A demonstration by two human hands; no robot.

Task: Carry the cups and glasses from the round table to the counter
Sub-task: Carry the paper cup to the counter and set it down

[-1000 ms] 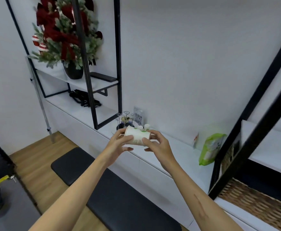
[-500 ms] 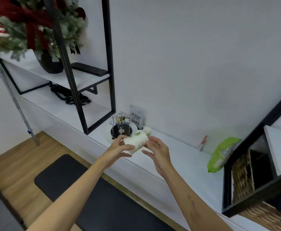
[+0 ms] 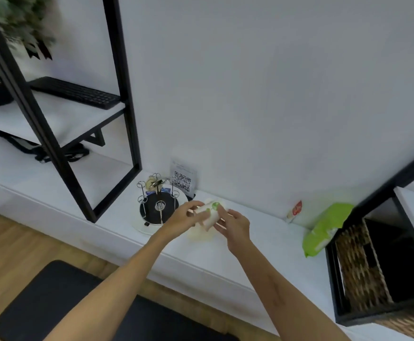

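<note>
- Cup, white paper with green marks, is held tilted between both hands just above the white counter; motion blur hides its rim and whether more than one cup is nested there.
- Left hand has its fingers closed on the cup's left end, and the right hand pinches the other end, so both grips are clamped on the cup.
- Under the hands lies a pale round shape on the counter, too blurred to name.
- To finish this step well, I would turn the cup upright before letting go, lower it onto bare counter, and release one hand at a time so the light paper does not tip.
- Just left stands a wire rack with thin upright prongs; keep the cup clear of them.
- Behind that, a QR-code sign leans at the wall, and a green packet lies well apart to the right, leaving room between.
</note>
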